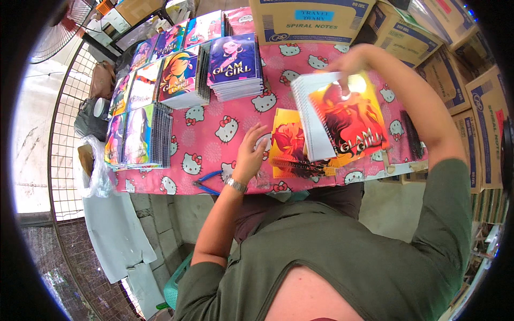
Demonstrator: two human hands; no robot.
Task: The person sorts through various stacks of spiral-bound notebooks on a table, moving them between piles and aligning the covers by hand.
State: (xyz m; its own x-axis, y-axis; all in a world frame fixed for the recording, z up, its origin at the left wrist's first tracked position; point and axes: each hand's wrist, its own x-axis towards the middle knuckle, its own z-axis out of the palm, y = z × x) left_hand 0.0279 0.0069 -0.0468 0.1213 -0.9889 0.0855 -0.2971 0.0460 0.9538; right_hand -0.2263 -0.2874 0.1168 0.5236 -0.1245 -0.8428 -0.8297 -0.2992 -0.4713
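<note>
My right hand (350,63) reaches over from above and is closed on the upper edge of a spiral notebook (356,120) with a glossy red and orange cover. White pages (316,120) and a wire spiral show along the notebook's left side. Partly under it lie several orange and red covers (288,142) on the pink tablecloth. Just left of these covers is my left hand (251,152), its fingers stretched out and nothing in them. A metal watch (236,185) is on that wrist. Blue-handled pliers (209,183) lie beside it at the table's front edge.
Stacks of spiral notebooks (184,80) fill the table's left side, with a purple-covered stack (234,67) nearest the middle. Cardboard boxes (310,21) stand behind the table, and more boxes (455,80) are piled at the right. A plastic bag (96,166) hangs by the left edge.
</note>
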